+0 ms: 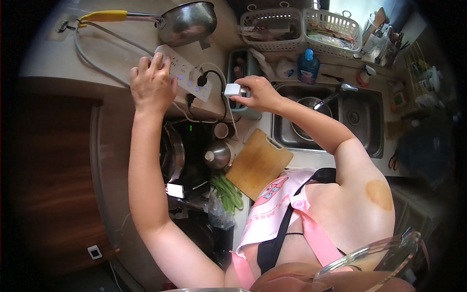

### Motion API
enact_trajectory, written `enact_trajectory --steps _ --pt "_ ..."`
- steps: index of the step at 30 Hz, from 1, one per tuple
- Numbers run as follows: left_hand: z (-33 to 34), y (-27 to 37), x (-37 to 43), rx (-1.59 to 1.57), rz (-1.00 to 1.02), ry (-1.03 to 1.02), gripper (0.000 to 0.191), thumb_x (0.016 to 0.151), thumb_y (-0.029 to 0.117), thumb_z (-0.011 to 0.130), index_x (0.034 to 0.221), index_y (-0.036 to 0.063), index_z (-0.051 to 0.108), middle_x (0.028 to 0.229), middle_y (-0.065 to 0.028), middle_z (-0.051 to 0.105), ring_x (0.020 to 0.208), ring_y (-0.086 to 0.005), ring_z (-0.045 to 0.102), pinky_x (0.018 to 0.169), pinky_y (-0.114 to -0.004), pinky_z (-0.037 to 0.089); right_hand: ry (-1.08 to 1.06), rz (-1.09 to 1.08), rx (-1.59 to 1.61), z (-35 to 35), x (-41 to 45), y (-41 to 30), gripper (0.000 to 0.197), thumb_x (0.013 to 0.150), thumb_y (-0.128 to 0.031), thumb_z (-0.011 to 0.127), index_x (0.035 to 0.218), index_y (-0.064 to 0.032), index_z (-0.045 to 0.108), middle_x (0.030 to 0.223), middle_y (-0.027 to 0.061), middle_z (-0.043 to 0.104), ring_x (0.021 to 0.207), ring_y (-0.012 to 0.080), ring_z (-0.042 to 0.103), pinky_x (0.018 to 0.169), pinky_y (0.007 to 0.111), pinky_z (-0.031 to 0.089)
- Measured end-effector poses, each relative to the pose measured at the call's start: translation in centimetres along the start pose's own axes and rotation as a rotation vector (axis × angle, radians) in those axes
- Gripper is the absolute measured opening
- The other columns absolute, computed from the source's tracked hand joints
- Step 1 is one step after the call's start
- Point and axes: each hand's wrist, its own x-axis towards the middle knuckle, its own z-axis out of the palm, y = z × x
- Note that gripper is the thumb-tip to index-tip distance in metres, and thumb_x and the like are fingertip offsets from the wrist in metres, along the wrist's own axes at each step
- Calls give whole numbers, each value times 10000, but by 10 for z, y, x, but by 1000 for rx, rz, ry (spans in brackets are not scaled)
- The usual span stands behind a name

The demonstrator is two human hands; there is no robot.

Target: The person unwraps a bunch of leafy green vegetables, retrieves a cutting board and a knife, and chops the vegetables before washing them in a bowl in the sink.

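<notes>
My left hand point(153, 84) lies over the upper end of a white power strip point(186, 75) mounted along the wall, its fingers on or against the strip. Whether it grips the strip is hidden. Blue lights glow on the strip, and a black plug point(202, 80) sits in one of its sockets. To the right of the strip, my right hand point(255, 93) pinches a white plug-in charger point(232, 90) between thumb and fingers, apart from the strip. A white cable hangs just below the charger.
A steel saucepan point(188, 23) with a yellow handle is above the strip. Below are a steel kettle point(217, 155), a wooden cutting board point(259, 160), leafy greens point(228, 193) and a cooktop pot point(173, 151). A double sink point(328, 146) and a blue bottle point(308, 67) are at the right.
</notes>
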Motion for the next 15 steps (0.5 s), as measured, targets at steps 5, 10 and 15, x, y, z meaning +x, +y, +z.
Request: enact_trajectory --steps 5,10,15 --pt "-10 4 -12 -23 -2 -12 557 860 377 825 1381 215 714 1415 21 639 1228 -221 587 1005 -404 479 -41 224 776 -29 -28 -15 443 953 -241 870 1295 5 730 1120 35 776 984 78 689 896 258 572" --pt "-52 50 -65 -356 -204 317 508 884 297 836 1363 170 722 1373 -48 667 1206 -297 640 1022 -446 525 -66 214 1058 -82 -56 -60 490 976 -215 842 1374 24 688 1216 66 760 1080 103 692 974 279 559" --pt "-82 140 -150 -743 -346 351 437 841 192 869 1244 81 745 1216 -135 689 1102 -364 683 967 -468 555 38 38 1055 -148 -95 -114 682 981 -387 816 1471 35 600 1343 172 725 1206 190 703 1068 312 540"
